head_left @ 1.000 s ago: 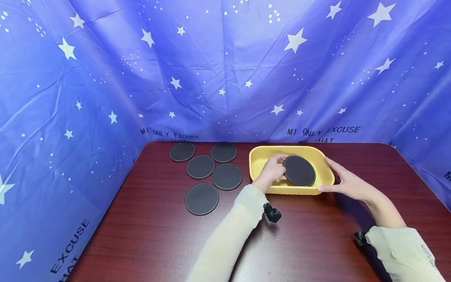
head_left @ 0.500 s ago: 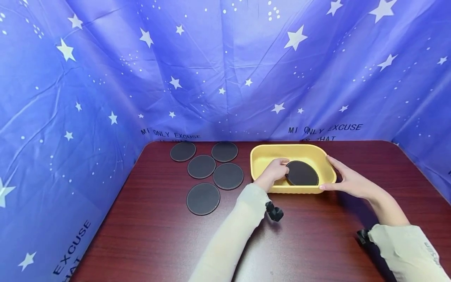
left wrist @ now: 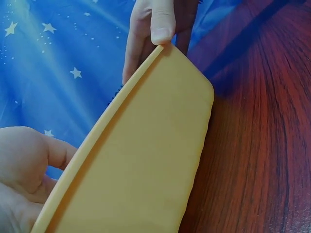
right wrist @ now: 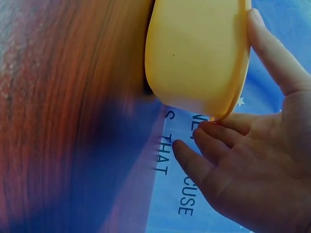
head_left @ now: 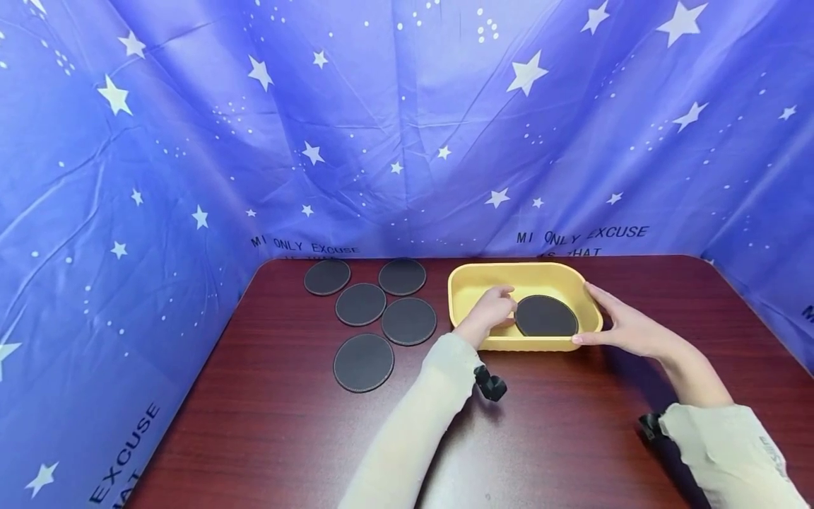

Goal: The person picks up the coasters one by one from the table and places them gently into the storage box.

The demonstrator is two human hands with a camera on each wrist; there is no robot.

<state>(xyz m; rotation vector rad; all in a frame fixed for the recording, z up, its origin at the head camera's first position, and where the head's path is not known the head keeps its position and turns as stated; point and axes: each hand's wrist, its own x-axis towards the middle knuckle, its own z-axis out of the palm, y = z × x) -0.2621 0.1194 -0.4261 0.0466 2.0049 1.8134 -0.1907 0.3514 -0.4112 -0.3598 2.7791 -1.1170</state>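
The left hand (head_left: 492, 311), fingers relaxed, touches the disc (head_left: 545, 316) inside the tub (head_left: 588, 300), whose right wall the open-fingered right hand (head_left: 626, 326) steadies.

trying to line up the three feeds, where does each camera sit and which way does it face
Head: worn on the head, looks forward and down at the table; shows both sleeved arms, the left hand in the yellow tray by a black disc, the right hand at the tray's right rim.
Left wrist: looks along the tray's outer wall; shows part of the left hand and the right hand's fingers.
Right wrist: looks at the tray's right end; shows the right hand.
Shared: all three show the tray and the right hand.
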